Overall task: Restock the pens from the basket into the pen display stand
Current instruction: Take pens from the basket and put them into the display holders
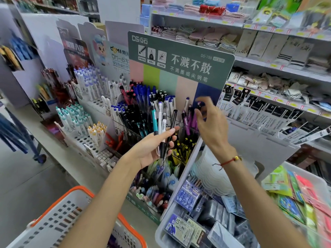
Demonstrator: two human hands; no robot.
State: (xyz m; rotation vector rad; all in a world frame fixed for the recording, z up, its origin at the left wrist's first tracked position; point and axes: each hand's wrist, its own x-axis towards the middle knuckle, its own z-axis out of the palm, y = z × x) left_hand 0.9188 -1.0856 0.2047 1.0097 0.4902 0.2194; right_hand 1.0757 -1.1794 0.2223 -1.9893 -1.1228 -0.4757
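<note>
Head view: the left hand [154, 145] is raised palm up in front of the pen display stand [180, 56], its fingers curled round a small fan of pens [163, 126]: one teal, two white and one black, their tops pointing up and spreading apart. Their lower ends stick out below the palm.

The right hand [209, 122] is lifted beside the stand's right edge, over the purple pens [188, 119] standing in the right-hand compartment. Its thumb and forefinger are brought close together near a dark pen top, but that part is blurred, so I cannot tell whether they pinch anything. A red string bracelet [229, 161] sits on that wrist.

The stand's compartments are packed with upright blue, black and white pens against a green headboard with coloured stripes. Yellow-tipped dark pens fill a lower row just behind the left hand.

The basket [86, 194], white with an orange rim, is at the bottom left, below the left forearm. What lies inside it does not show.

To the left stand more racks of white pens [89, 81]. To the right, a white bin [313, 178] holds packets of stationery.
</note>
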